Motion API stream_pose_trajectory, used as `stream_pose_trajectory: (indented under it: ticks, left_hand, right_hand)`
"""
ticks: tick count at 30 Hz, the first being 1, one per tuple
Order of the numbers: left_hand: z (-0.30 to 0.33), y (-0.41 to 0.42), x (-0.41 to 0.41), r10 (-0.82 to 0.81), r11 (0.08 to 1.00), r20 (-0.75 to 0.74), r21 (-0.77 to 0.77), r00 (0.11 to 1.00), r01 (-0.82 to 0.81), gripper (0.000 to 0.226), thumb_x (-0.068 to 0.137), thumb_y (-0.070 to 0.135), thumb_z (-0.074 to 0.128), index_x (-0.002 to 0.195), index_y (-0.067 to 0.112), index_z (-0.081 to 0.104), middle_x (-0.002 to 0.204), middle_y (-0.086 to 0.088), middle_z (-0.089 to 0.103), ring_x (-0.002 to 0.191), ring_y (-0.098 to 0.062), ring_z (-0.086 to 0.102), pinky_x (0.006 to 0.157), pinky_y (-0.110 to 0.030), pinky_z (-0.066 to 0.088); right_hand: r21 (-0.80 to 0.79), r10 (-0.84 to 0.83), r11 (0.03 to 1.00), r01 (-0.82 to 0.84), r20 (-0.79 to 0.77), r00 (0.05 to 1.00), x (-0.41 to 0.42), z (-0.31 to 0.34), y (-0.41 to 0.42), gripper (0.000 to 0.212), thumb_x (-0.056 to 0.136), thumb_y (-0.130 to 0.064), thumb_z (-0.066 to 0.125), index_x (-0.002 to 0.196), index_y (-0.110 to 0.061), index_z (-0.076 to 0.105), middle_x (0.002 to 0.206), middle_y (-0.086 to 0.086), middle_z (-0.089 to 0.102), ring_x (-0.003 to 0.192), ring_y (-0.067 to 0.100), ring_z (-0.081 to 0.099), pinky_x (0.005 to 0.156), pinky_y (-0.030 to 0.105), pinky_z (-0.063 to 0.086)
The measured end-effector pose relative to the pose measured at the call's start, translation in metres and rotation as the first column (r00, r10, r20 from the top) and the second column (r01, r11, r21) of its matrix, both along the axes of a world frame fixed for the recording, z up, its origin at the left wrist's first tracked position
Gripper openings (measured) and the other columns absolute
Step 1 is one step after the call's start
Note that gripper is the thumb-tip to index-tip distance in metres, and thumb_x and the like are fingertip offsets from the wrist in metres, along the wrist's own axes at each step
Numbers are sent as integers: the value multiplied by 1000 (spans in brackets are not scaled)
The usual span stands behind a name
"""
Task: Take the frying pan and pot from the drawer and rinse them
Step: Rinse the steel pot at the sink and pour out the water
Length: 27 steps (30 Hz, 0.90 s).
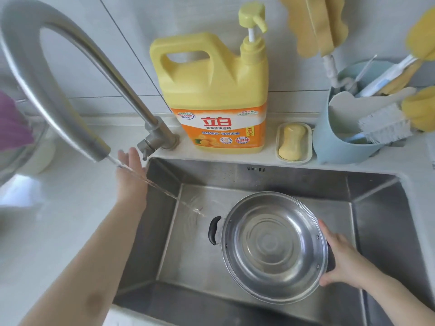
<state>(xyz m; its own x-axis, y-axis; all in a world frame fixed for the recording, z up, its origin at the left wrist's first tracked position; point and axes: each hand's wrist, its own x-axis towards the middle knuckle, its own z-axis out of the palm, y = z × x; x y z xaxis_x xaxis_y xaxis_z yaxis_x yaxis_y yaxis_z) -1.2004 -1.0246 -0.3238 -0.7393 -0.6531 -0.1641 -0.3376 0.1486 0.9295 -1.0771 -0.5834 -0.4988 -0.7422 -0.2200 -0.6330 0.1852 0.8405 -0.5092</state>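
A shiny steel pot with black side handles hangs tilted inside the steel sink, its mouth facing me. My right hand grips the pot's right handle. The left black handle is free. My left hand reaches with straight fingers toward the faucet's lever at the sink's back left corner. Water runs from the curved faucet spout and lands on the sink floor to the left of the pot. No frying pan is in view.
A yellow detergent jug stands behind the sink beside a soap dish with a yellow bar. A blue holder with brushes and sponges sits at the back right. White counter lies on the left.
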Motion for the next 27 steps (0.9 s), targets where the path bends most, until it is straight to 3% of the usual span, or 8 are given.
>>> stream_pose_trajectory:
  ticks: [3, 6, 10, 14, 17, 19, 20, 27]
  left_hand:
    - [6, 19, -24, 78, 995, -38, 63, 996, -75, 40, 105, 32, 37, 135, 7, 47, 119, -5, 54, 117, -22, 54, 93, -22, 37]
    - [9, 39, -38, 140, 980, -32, 150, 990, -134, 49, 102, 43, 36, 133, 8, 51, 127, -9, 55, 128, -27, 49, 106, -33, 37]
    - [5, 42, -34, 82, 994, 65, 67, 995, -86, 57, 100, 49, 33, 144, 13, 35, 136, -12, 49, 132, -33, 44, 94, -37, 43]
    - [-48, 49, 21, -280, 907, 47, -314, 959, 280, 72, 96, 33, 55, 155, 18, 15, 157, -10, 26, 146, -27, 23, 119, -42, 21]
    - [-107, 67, 66, -615, 499, 514, -332, 597, 800, 101, 86, 32, 74, 157, 12, 5, 164, -8, -3, 151, -22, -3, 123, -40, 11]
    - [-133, 74, 86, -590, 151, 780, -148, 210, 977, 120, 77, 42, 79, 156, 24, -10, 163, 2, -16, 151, -22, -12, 121, -49, 16]
    - [-139, 77, 90, -558, 66, 822, -92, 114, 994, 127, 74, 43, 81, 155, 28, -15, 163, 4, -18, 151, -22, -12, 119, -52, 21]
    - [-159, 70, 77, -624, 90, 779, 8, 50, 996, 145, 59, 31, 92, 153, 32, -19, 161, 7, -2, 149, -22, 8, 117, -38, 30]
  right_hand:
    - [4, 5, 1000, -5, 0, 1000, 0, 0, 0, 156, 38, -51, 91, 129, -64, -34, 126, -5, 26, 111, 11, 42, 95, 26, 43]
    - [0, 1, 1000, -1, -1, 1000, 0, 1, 0, 155, 38, -51, 91, 130, -65, -33, 126, -4, 28, 111, 12, 43, 95, 27, 43]
    - [-14, 0, 1000, 0, -11, 1000, 0, 0, 0, 154, 40, -48, 92, 127, -67, -34, 125, -4, 27, 115, 13, 42, 99, 28, 41]
    - [-8, 1, 1000, -1, -8, 1000, 0, 0, 1, 154, 42, -47, 93, 125, -67, -35, 125, -5, 27, 115, 13, 43, 100, 29, 41]
    - [-9, 0, 1000, 0, -7, 1000, 0, -1, 1, 154, 42, -46, 93, 127, -66, -34, 123, -4, 28, 113, 14, 45, 98, 29, 43]
    - [-9, 1, 1000, -2, -12, 1000, 0, -2, 2, 154, 43, -46, 93, 127, -66, -34, 122, -5, 28, 110, 14, 46, 96, 28, 44]
    - [-6, 3, 1000, -3, -15, 1000, 0, -2, 2, 154, 43, -46, 93, 127, -66, -34, 121, -5, 28, 110, 14, 47, 96, 28, 44]
    - [-30, -14, 999, 13, -21, 1000, 1, -7, 4, 152, 45, -44, 93, 131, -64, -31, 123, -8, 26, 112, 11, 45, 96, 26, 42]
